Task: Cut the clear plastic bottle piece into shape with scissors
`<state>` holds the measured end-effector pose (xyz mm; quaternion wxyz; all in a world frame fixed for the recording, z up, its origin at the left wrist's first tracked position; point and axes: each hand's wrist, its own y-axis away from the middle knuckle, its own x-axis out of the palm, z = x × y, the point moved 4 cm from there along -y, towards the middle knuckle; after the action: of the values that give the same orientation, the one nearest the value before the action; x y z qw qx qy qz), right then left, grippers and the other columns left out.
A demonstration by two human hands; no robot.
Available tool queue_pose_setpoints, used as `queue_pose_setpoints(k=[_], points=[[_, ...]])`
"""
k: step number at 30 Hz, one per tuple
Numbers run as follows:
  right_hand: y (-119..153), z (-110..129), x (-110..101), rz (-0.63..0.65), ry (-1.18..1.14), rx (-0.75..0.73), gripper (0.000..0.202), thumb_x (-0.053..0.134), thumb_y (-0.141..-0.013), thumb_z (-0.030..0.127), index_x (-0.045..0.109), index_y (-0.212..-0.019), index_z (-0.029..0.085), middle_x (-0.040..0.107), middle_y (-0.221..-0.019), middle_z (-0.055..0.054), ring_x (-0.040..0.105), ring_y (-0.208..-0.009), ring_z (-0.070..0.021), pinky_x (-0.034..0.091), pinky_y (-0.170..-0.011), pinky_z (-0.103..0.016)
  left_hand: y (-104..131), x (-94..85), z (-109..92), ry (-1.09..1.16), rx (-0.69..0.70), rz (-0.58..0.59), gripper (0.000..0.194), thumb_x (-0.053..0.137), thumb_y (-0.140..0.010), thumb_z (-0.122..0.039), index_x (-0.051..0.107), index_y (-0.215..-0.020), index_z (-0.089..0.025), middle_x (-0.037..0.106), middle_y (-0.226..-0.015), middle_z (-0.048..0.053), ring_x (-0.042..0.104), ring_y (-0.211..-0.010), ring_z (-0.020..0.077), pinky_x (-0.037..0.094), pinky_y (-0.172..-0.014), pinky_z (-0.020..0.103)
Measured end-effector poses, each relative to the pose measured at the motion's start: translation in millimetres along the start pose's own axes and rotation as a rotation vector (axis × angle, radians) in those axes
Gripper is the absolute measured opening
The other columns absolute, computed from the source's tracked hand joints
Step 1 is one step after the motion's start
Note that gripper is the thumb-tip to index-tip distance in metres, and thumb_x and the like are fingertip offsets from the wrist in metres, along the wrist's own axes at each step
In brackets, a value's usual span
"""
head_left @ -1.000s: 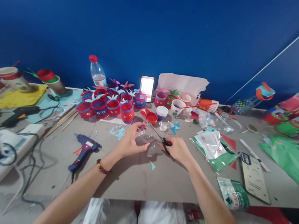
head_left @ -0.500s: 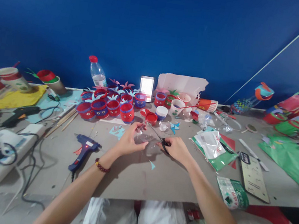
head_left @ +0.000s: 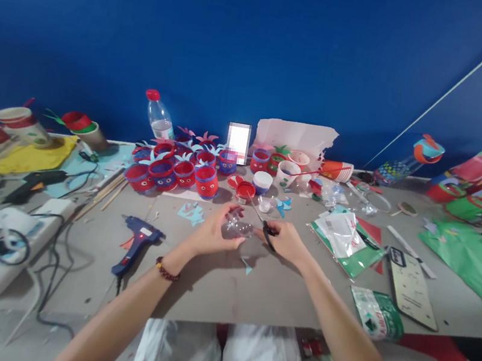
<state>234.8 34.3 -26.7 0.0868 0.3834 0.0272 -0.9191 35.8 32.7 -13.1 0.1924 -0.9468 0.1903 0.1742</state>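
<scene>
My left hand [head_left: 214, 229] is closed around a clear plastic bottle piece [head_left: 236, 227], held a little above the table. Dark-handled scissors [head_left: 268, 233] are in my right hand [head_left: 285, 240], their blades pointing up and left beside the clear piece. Whether the blades touch the plastic cannot be made out. Just behind the hands stand an open pot of red paint [head_left: 245, 191] and a white-rimmed pot [head_left: 262, 181]. A small light-blue scrap [head_left: 247, 266] lies on the table below the clear piece.
Several red and blue painted cups with eyes [head_left: 162, 175] stand at the back left. A blue glue gun [head_left: 138, 243] and a power strip [head_left: 24, 250] with cords lie to the left. On the right are plastic packets [head_left: 344, 239] and a phone [head_left: 414, 287].
The clear piece has turned slightly in my left hand and moved a little right. The scissors stay beside it in my right hand. The whole view has shifted slightly.
</scene>
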Motion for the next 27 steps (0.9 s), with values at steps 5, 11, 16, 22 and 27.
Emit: queue_pose_setpoints(k=[5, 11, 16, 22, 27], points=[[-2.0, -11.3, 6.3, 0.015, -0.419, 0.12, 0.046, 0.069, -0.067, 0.06, 0.058, -0.066, 0.016, 0.046, -0.054, 0.004, 0.037, -0.052, -0.01, 0.027, -0.049, -0.024, -0.2, -0.9, 2.5, 0.173, -0.035, 0.036, 0.064, 0.077, -0.069, -0.03, 0.047, -0.125, -0.019, 0.061, -0.119, 0.012, 0.06, -0.113, 0.0263, 0.049, -0.099, 0.043], [-1.7, -0.5, 1.2, -0.047, -0.752, 0.158, 0.048, 0.078, -0.058, 0.055, 0.064, -0.079, 0.014, 0.054, -0.062, 0.002, 0.041, -0.053, -0.0088, 0.03, -0.05, -0.024, 1.0, -0.1, 4.4, 0.223, -0.016, 0.114, 0.063, 0.075, -0.074, -0.032, 0.05, -0.131, -0.022, 0.062, -0.125, 0.011, 0.058, -0.117, 0.0266, 0.045, -0.103, 0.043], [0.2, 4.0, -2.0, -0.05, -0.793, 0.105, 0.043, 0.078, -0.061, 0.049, 0.067, -0.083, 0.013, 0.053, -0.063, 0.002, 0.041, -0.056, -0.0092, 0.031, -0.053, -0.024, 1.3, 3.4, 1.7, 0.248, -0.014, 0.175, 0.067, 0.074, -0.075, -0.032, 0.049, -0.136, -0.023, 0.06, -0.129, 0.013, 0.059, -0.115, 0.0271, 0.046, -0.102, 0.044], [-0.3, -1.6, 2.7, -0.021, -0.77, 0.074, 0.039, 0.076, -0.065, 0.048, 0.064, -0.078, 0.014, 0.053, -0.062, 0.003, 0.042, -0.056, -0.0094, 0.034, -0.054, -0.024, 2.9, 5.4, 1.5, 0.255, -0.039, 0.205, 0.067, 0.073, -0.076, -0.034, 0.047, -0.137, -0.022, 0.062, -0.124, 0.012, 0.058, -0.116, 0.0271, 0.046, -0.102, 0.044], [-2.7, -1.9, 1.4, -0.147, -0.726, 0.047, 0.041, 0.076, -0.061, 0.051, 0.061, -0.076, 0.016, 0.053, -0.063, 0.002, 0.045, -0.058, -0.0108, 0.037, -0.056, -0.025, 2.1, 4.6, 3.5, 0.278, -0.048, 0.228, 0.063, 0.072, -0.077, -0.037, 0.05, -0.133, -0.021, 0.062, -0.123, 0.013, 0.06, -0.114, 0.0276, 0.046, -0.101, 0.046]])
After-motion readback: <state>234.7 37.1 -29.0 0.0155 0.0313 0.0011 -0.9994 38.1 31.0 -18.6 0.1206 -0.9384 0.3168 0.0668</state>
